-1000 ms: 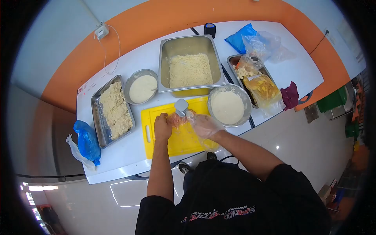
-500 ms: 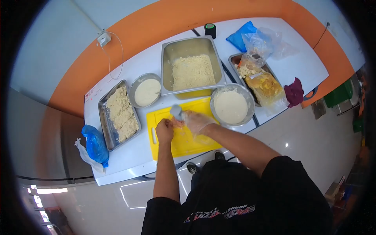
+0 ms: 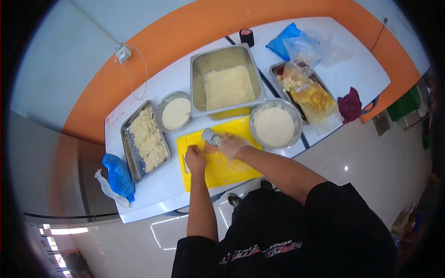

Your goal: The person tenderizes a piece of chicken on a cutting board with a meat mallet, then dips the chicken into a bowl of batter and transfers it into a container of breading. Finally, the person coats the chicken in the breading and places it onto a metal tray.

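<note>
My right hand [image 3: 230,144], in a clear plastic glove, is closed around a grey meat mallet [image 3: 209,134]; most of its handle is hidden by the fingers. Beneath the mallet head is a pale pink piece of raw meat [image 3: 210,148], low over the yellow cutting board [image 3: 222,169]. My bare left hand [image 3: 196,158] is at the board's left side, its fingers pinched at the meat's left edge. The exact grip is too small to see clearly.
Behind the board stands a deep steel pan [image 3: 197,83] of crumbs. Batter bowls [image 3: 160,113] [image 3: 299,120] flank it. Leftward are a coated-food tray [image 3: 134,169] and a blue bag [image 3: 118,178]. On the right are a filled tray [image 3: 278,69], plastic bags [image 3: 303,51] and a maroon cloth [image 3: 349,105].
The mallet has risen slightly off the meat and shifted left. My left hand sits a little lower and stays beside the meat. The whole view has tilted slightly.
</note>
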`<state>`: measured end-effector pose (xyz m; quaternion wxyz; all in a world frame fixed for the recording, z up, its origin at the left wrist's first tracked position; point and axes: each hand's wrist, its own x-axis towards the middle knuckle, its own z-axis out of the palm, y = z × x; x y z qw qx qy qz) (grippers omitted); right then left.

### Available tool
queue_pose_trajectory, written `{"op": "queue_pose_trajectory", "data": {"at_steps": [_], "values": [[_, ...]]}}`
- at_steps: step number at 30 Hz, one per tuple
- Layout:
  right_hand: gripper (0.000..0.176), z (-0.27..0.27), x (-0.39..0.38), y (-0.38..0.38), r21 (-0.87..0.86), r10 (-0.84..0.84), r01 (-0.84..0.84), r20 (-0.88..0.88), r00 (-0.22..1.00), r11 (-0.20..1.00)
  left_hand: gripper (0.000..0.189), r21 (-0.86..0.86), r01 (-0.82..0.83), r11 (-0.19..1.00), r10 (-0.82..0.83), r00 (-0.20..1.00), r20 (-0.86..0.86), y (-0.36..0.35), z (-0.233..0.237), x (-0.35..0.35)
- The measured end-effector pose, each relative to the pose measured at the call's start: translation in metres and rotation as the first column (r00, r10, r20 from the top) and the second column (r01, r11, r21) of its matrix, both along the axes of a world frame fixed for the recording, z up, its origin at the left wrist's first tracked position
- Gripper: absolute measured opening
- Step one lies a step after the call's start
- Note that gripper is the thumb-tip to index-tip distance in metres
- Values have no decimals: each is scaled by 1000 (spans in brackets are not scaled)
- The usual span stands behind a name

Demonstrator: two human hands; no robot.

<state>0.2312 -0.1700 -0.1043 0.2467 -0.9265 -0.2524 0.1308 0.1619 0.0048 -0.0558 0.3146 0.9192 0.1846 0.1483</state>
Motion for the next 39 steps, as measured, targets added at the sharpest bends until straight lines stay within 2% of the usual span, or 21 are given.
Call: {"op": "queue_pose_trajectory", "data": {"at_steps": [1, 3, 4, 6, 9, 10, 12, 14, 16, 18, 20, 21, 23, 24, 26, 28, 31, 33, 34, 37, 39], "values": [[47, 44, -2, -10, -2, 0, 0, 4, 1000, 1000, 17, 3, -2, 1000, 2, 1000, -5, -1, 2, -2], [53, 125, -13, -32, -250, 325, -333, -72, 943, 909, 18, -29, 9, 1000, -10, 999, -39, -1, -1, -1], [53, 130, -17, -37, -254, 331, -338, -73, 941, 906, 18, 21, 51, 998, -50, 996, -70, 0, -4, 0], [53, 127, -36, -45, -5, 157, -157, 93, 983, 988, 19, 64, 85, 994, -77, 991, -110, -1, -6, -2], [51, 11, -17, -18, 46, 40, -54, 247, 968, 997, 25, 47, 47, 998, -42, 992, -117, -16, 9, 11], [51, 41, -16, -26, 47, 37, -51, 250, 968, 998, 28, 52, 47, 998, -37, 983, -178, -21, 11, 12], [52, 131, -21, -47, -272, 197, -238, -172, 965, 932, 32, 58, 47, 997, -31, 968, -247, -19, 8, 11], [45, 117, -23, -67, -215, 189, -197, -56, 980, 957, 36, 181, 213, 960, -138, 925, -355, -11, -7, 16], [39, 101, -28, -87, -139, 174, -164, 62, 983, 977, 36, 173, 245, 954, -176, 925, -338, -5, -11, 18], [27, 93, -40, -98, 75, 120, -142, 249, 961, 987, 37, 173, 276, 945, -210, 922, -326, 1, -5, 12], [23, 95, -51, -105, 136, 106, -158, 332, 937, 978, 29, -185, 159, 970, -202, 948, -244, 3, 8, 3], [20, 96, -56, -105, 193, 77, -168, 407, 910, 967, 29, -178, 157, 971, -198, 948, -247, 5, 9, -1], [22, 94, -62, -101, 89, 112, -159, 395, 912, 983, 26, -659, 75, 749, -187, 977, -101, 10, 10, -5], [24, 92, -64, -98, -23, 147, -149, 381, 913, 989, 26, -653, 72, 754, -182, 978, -103, 12, 18, -7], [27, 93, -74, -92, 1, 109, -116, 323, 940, 993, 28, -756, 81, 649, -118, 993, 6, 17, 40, -11], [30, 77, -82, -83, 23, 76, -85, 265, 961, 996, 25, -720, 125, 683, -127, 991, 52, 45, 52, -13], [37, 56, -87, -69, -42, 112, -104, 355, 928, 994, 14, -656, 166, 736, -97, 985, 141, 54, 96, -23], [38, 82, -93, -65, 32, 57, -61, 134, 989, 998, 11, -657, 223, 720, -157, 975, 159, 61, 115, -23], [38, 67, -93, -61, 36, 54, -59, 132, 990, 998, 12, -619, 233, 750, -172, 972, 158, 56, 132, -25], [46, 61, -89, -49, -119, 163, -131, 325, 932, 984, 14, -526, 260, 810, -235, 965, 116, 46, 165, -27], [47, 89, -85, -48, -310, 142, -105, 100, 985, 945, 13, -392, 274, 878, -270, 961, 66, 35, 173, -26]]}}
